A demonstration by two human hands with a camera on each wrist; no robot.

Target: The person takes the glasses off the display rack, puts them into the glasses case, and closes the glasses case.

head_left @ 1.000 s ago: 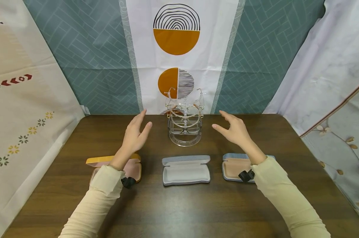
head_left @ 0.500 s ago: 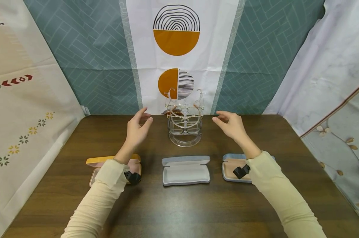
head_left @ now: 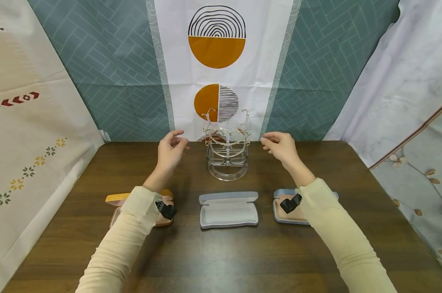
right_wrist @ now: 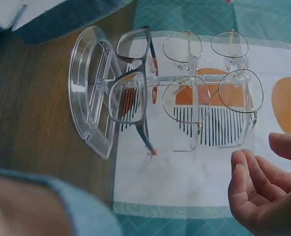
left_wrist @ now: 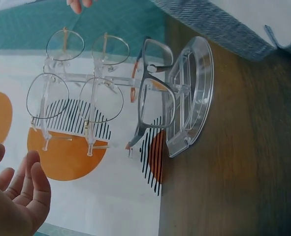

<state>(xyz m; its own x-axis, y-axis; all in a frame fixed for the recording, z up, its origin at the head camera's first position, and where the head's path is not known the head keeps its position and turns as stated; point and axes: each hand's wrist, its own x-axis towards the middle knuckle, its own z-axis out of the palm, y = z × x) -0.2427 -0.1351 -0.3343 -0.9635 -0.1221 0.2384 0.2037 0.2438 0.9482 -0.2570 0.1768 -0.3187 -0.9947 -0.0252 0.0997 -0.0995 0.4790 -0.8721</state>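
A clear acrylic stand [head_left: 227, 173] at the table's back carries three pairs of glasses, one above another. The top pair [left_wrist: 47, 96] and the middle pair [left_wrist: 101, 101] have thin wire rims. The lowest pair [left_wrist: 155, 101] is dark grey and thick-rimmed [right_wrist: 128, 96]. My left hand [head_left: 180, 139] hovers just left of the stand's upper part, fingers loosely curled, holding nothing [left_wrist: 17, 201]. On the other side my right hand [head_left: 267, 142] mirrors it, also empty [right_wrist: 258, 191]. Neither hand touches the glasses.
Three open glasses cases lie in a row nearer me: a pink and orange one [head_left: 115, 199] partly under my left sleeve, a grey one [head_left: 229, 209] in the middle, a blue one [head_left: 284, 215] under my right sleeve. Patterned cloth [head_left: 217, 61] hangs behind the table.
Both hands have moved forward and inward toward the upper part of the stand, and their fingers have curled a little. The glasses and cases have not moved.
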